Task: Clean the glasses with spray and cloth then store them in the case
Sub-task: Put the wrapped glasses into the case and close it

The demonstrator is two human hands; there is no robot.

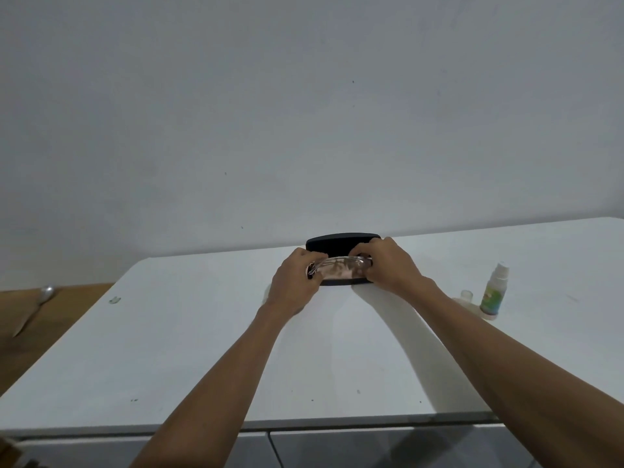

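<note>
A pair of clear glasses (341, 267) is held over an open black case (341, 242) near the far edge of the white table (202, 349). My left hand (295, 285) grips the left end of the glasses. My right hand (391, 265) grips the right end. The case's lid stands up behind my hands and its base shows just under the glasses. A small spray bottle (494, 288) with a green label stands upright to the right, and its clear cap (466, 294) sits beside it. No cloth shows.
A knife (35, 310) lies on a brown wooden surface to the left of the table. A small clear item (114, 299) rests near the table's left edge. A plain white wall rises right behind the table.
</note>
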